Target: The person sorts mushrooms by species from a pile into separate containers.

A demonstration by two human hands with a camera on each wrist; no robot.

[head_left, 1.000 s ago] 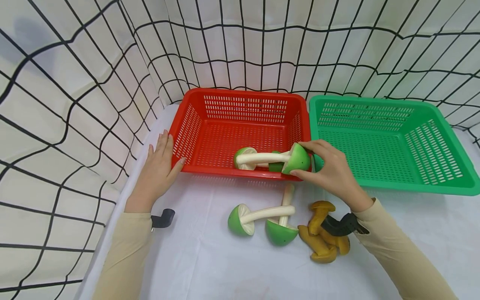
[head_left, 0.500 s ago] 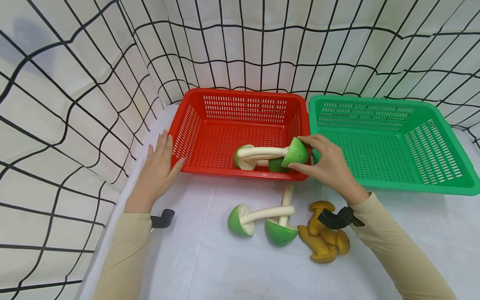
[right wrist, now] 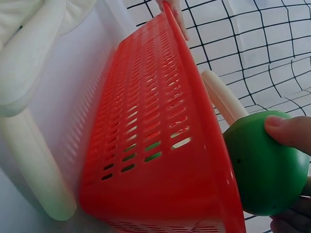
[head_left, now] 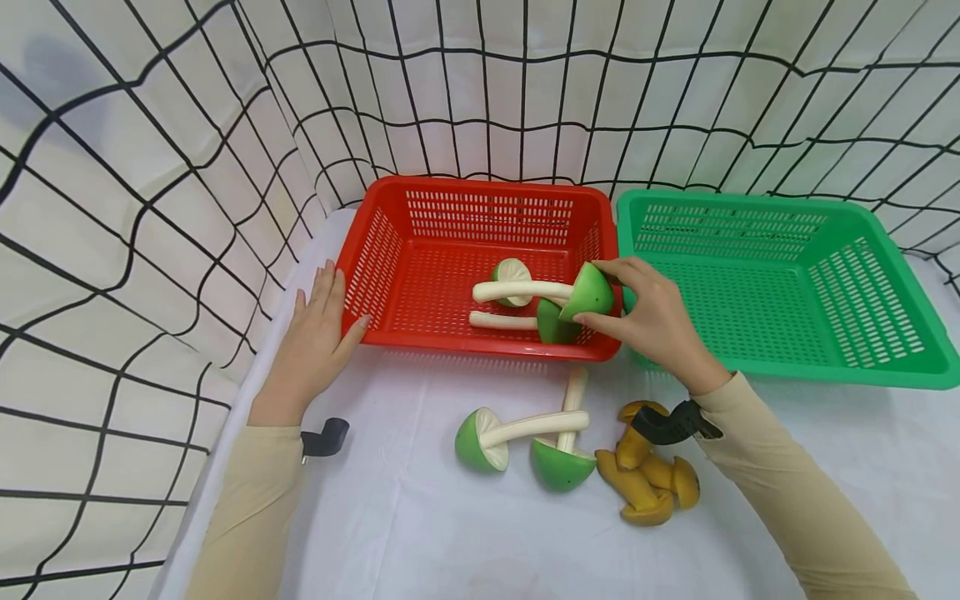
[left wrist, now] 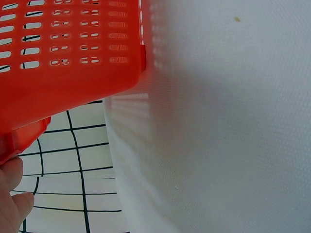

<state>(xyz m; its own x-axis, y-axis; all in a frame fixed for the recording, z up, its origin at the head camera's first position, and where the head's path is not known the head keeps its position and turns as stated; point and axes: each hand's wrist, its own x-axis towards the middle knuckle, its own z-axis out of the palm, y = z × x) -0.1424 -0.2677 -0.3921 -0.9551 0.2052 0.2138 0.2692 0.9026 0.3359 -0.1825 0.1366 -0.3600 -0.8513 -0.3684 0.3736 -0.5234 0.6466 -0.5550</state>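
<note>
My right hand [head_left: 652, 312] pinches a green-capped toy mushroom [head_left: 588, 292] by its cap, between thumb and fingers, at the right end of the red basket [head_left: 450, 342]. The pale stem points left across the basket. Beneath it lie another green mushroom [head_left: 557, 325], near the front wall, and a third [head_left: 512, 271] farther back, partly hidden by the held stem. From the right wrist view, the held cap [right wrist: 267, 170] is close beside the basket's rim. My left hand [head_left: 311, 342] rests at the basket's left rim, fingers straight along the outside, thumb over the edge.
A green basket [head_left: 787, 373] stands against the red one on the right. On the white cloth in front lie two crossed green mushrooms [head_left: 480, 442] and several brown mushrooms [head_left: 637, 492]. Black netting [head_left: 525, 125] rises behind and at left.
My right hand has moved slightly back and left with its mushroom. One mushroom inside the red basket has shifted away from the front wall, baring another's stem. My left hand has stayed put.
</note>
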